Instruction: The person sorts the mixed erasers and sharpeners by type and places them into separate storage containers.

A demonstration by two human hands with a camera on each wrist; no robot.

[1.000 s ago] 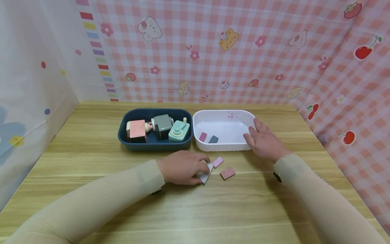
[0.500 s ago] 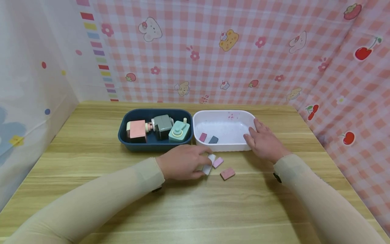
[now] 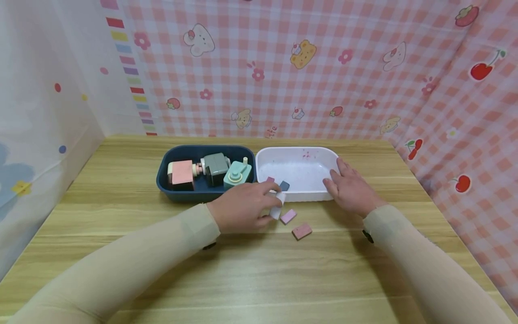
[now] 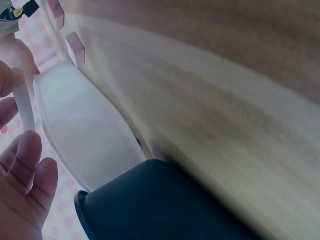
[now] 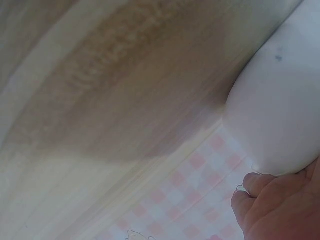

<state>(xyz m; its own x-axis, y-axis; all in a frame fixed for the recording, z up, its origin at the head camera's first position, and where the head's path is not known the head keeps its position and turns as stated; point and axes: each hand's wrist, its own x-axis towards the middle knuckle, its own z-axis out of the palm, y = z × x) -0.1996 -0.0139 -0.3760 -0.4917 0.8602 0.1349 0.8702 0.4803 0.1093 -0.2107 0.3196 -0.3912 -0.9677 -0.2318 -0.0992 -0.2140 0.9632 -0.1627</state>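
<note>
In the head view my left hand point(image 3: 244, 207) pinches a white eraser point(image 3: 277, 209) between thumb and fingers, raised by the front wall of the white box point(image 3: 307, 196). The left wrist view shows that white eraser point(image 4: 24, 105) edge-on at the fingertips. My right hand point(image 3: 354, 186) rests on the right end of the white box, fingers fairly straight. Inside that box lie a blue-grey eraser point(image 3: 284, 185) and a pink eraser point(image 3: 270, 179), the latter partly hidden by my left hand. A lilac eraser point(image 3: 288, 217) and a dusty-pink eraser point(image 3: 301, 231) lie on the table before it.
Left of the white box, touching it, stands a dark blue box point(image 3: 194, 196). It holds a pink pencil sharpener point(image 3: 182, 173), a grey-green one point(image 3: 216, 166) and a mint one with a crank point(image 3: 236, 174). Checked cloth point(image 3: 259, 90) hangs behind the wooden table point(image 3: 259, 279).
My left hand has lifted the white eraser off the table and carried it away from me toward the white box, now covering part of its near-left corner. The right hand has stayed put.
</note>
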